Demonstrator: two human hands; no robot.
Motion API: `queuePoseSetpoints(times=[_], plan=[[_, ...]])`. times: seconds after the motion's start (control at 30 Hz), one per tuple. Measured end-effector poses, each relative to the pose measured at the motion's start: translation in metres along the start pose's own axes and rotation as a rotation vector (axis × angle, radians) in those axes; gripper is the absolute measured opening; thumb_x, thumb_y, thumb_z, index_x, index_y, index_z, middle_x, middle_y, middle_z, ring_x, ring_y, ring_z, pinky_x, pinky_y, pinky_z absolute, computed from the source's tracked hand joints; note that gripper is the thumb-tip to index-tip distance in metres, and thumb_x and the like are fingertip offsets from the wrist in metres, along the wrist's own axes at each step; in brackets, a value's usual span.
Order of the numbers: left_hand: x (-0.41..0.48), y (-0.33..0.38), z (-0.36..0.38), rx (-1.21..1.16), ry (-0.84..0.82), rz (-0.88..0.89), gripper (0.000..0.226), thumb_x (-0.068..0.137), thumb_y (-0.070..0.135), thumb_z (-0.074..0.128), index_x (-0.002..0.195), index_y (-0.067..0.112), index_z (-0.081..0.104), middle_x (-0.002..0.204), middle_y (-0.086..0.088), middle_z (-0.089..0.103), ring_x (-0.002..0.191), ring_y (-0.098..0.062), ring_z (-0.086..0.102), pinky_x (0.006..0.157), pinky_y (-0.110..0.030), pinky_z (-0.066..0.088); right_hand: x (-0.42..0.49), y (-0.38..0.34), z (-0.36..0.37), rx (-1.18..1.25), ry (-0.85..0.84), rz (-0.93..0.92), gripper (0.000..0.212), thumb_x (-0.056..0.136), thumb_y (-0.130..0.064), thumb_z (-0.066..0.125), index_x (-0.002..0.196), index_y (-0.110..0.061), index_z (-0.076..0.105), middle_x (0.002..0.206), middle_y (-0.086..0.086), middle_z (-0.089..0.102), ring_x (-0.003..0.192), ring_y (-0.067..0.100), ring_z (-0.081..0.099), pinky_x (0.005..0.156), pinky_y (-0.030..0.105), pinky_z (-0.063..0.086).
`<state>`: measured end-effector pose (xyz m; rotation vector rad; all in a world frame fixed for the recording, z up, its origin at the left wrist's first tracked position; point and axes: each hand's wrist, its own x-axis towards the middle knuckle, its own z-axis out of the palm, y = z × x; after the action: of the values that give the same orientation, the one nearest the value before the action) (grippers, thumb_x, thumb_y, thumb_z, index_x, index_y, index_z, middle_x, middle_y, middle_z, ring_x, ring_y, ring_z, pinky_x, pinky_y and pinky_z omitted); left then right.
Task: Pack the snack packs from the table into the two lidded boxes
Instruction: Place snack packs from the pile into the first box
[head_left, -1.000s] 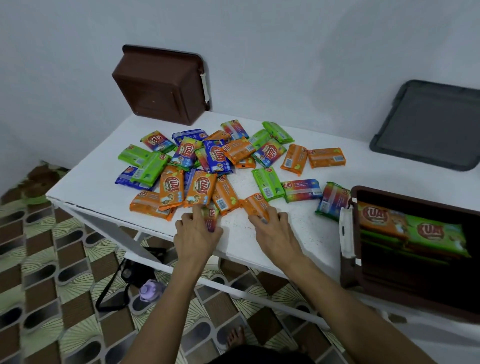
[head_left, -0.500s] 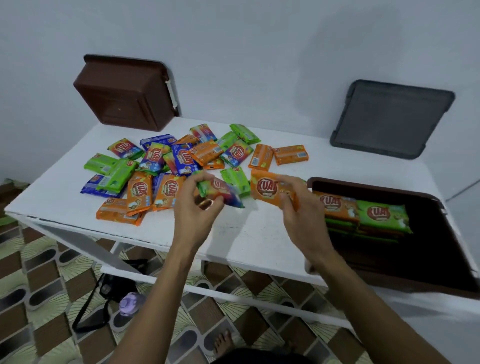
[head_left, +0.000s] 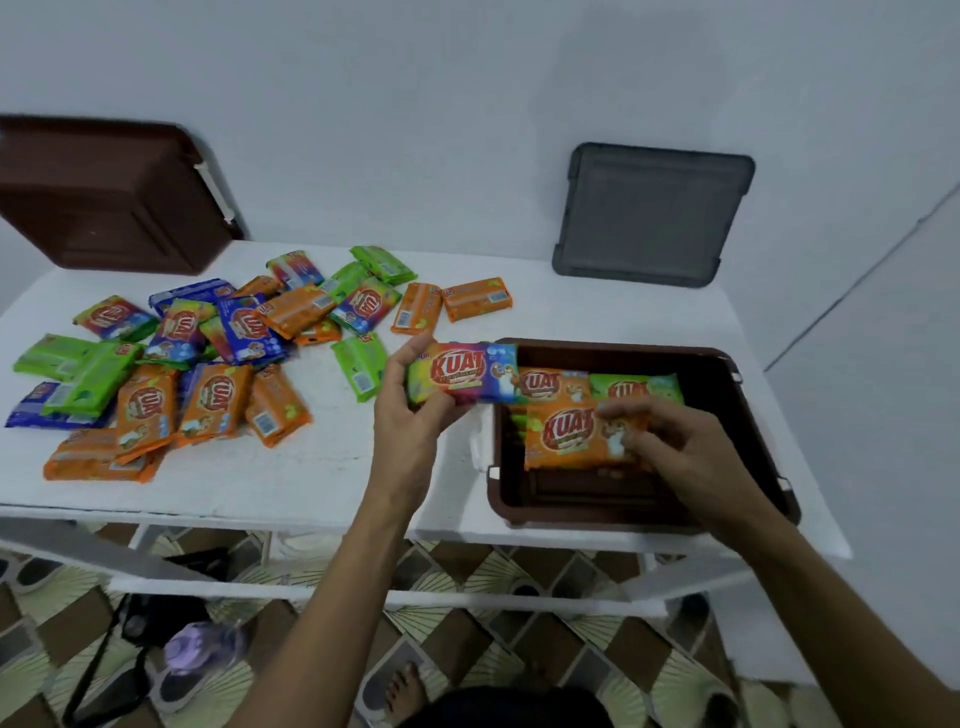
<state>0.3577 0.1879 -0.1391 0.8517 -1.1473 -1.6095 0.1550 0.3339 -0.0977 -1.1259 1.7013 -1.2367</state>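
Note:
My left hand (head_left: 410, 415) grips a rainbow-coloured snack pack (head_left: 462, 371) at the left rim of the open brown box (head_left: 748, 415). My right hand (head_left: 670, 452) holds an orange snack pack (head_left: 566, 434) over the inside of that box. An orange pack (head_left: 545, 383) and a green pack (head_left: 639, 387) lie in a row at the box's far side. A pile of several orange, green, blue and rainbow packs (head_left: 208, 358) covers the left half of the white table (head_left: 322, 478). A second brown box (head_left: 104, 197) leans against the wall at the back left.
A grey lid (head_left: 654, 213) leans on the wall behind the open box. The table's front edge runs just below my wrists. Under it are a patterned tile floor, a black strap, a purple object (head_left: 202, 644) and my foot (head_left: 405, 686).
Both hands lifted a pack each off the table and carried them right. The orange pack is now over the box interior, the rainbow pack at its left rim. The view swung right.

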Motion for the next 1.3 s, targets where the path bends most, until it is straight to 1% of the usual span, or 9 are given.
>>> queuePoseSetpoints(times=[0.23,0.37,0.57,0.73,0.87,0.97,1.1,1.2,1.3], plan=[[-0.002,-0.015,0.02,0.047,-0.019,-0.018,0.055,0.073,0.012,0.06,0.124,0.029,0.053,0.133,-0.012,0.053,0.118,-0.027,0.059,0.075,-0.032,0.058,0.031,0.039,-0.004,0.08,-0.265,0.313,0.024,0.091,0.01,0.054,0.108,-0.003,0.065,0.124,0.01,0.062,0.109,0.022,0.067,0.085,0.045,0.059],[-0.004,-0.019,0.021,0.073,-0.022,-0.008,0.053,0.075,0.012,0.061,0.125,0.026,0.053,0.133,-0.01,0.052,0.116,-0.023,0.059,0.078,-0.033,0.058,0.056,0.051,0.0,-0.039,-0.386,0.427,0.031,0.092,0.007,0.057,0.117,-0.009,0.064,0.12,0.011,0.065,0.101,0.024,0.07,0.081,0.039,0.06],[-0.004,-0.021,0.02,0.128,-0.054,0.003,0.052,0.09,-0.006,0.056,0.129,0.027,0.05,0.125,0.004,0.055,0.11,-0.014,0.06,0.084,-0.035,0.057,0.068,0.069,0.001,-0.769,-0.442,0.167,0.031,0.09,-0.008,0.065,0.118,-0.019,0.062,0.1,-0.005,0.056,0.089,0.013,0.059,0.075,0.024,0.048],[-0.003,-0.018,0.02,0.231,-0.082,0.036,0.055,0.092,-0.007,0.054,0.13,0.032,0.047,0.131,0.002,0.052,0.109,-0.01,0.06,0.091,-0.038,0.055,0.072,0.067,0.004,-0.874,-0.524,0.045,0.01,0.091,-0.011,0.061,0.099,-0.011,0.067,0.09,-0.006,0.059,0.089,0.015,0.061,0.065,0.016,0.04],[-0.003,-0.014,0.022,0.305,-0.114,0.059,0.058,0.091,-0.01,0.051,0.136,0.027,0.044,0.133,-0.003,0.051,0.107,-0.006,0.058,0.09,-0.035,0.056,0.071,0.054,-0.009,-0.933,-0.63,0.104,0.02,0.096,-0.021,0.056,0.112,-0.016,0.067,0.102,-0.006,0.063,0.093,0.012,0.059,0.079,0.022,0.045],[-0.003,-0.012,0.025,0.307,-0.163,0.052,0.059,0.092,-0.008,0.053,0.14,0.023,0.043,0.128,0.004,0.053,0.11,-0.008,0.058,0.091,-0.036,0.056,0.064,0.037,-0.023,-0.652,-0.441,0.092,0.013,0.098,-0.019,0.054,0.107,-0.015,0.063,0.086,0.0,0.067,0.08,0.024,0.068,0.067,0.024,0.055],[-0.006,-0.015,0.047,0.238,-0.3,0.018,0.058,0.087,0.006,0.062,0.139,0.029,0.046,0.129,0.001,0.055,0.116,-0.015,0.057,0.093,-0.037,0.054,0.046,0.013,-0.033,0.207,-0.222,0.141,0.036,0.093,-0.016,0.059,0.127,-0.028,0.056,0.107,0.017,0.068,0.096,0.03,0.071,0.078,0.043,0.061],[-0.007,-0.021,0.066,0.429,-0.435,0.073,0.059,0.092,0.01,0.062,0.143,0.028,0.039,0.134,0.0,0.05,0.119,-0.01,0.055,0.095,-0.03,0.051,0.037,0.01,-0.042,0.307,-0.192,0.146,0.033,0.09,-0.012,0.061,0.123,-0.018,0.062,0.117,0.012,0.065,0.111,0.026,0.066,0.079,0.042,0.06],[0.0,-0.022,0.069,0.747,-0.572,0.139,0.063,0.091,0.028,0.065,0.146,0.035,0.035,0.141,0.006,0.047,0.125,-0.007,0.049,0.101,-0.032,0.048,0.026,0.013,-0.064,0.279,-0.122,0.2,0.025,0.083,-0.013,0.065,0.108,-0.01,0.068,0.116,0.008,0.065,0.108,0.016,0.067,0.076,0.034,0.061]])
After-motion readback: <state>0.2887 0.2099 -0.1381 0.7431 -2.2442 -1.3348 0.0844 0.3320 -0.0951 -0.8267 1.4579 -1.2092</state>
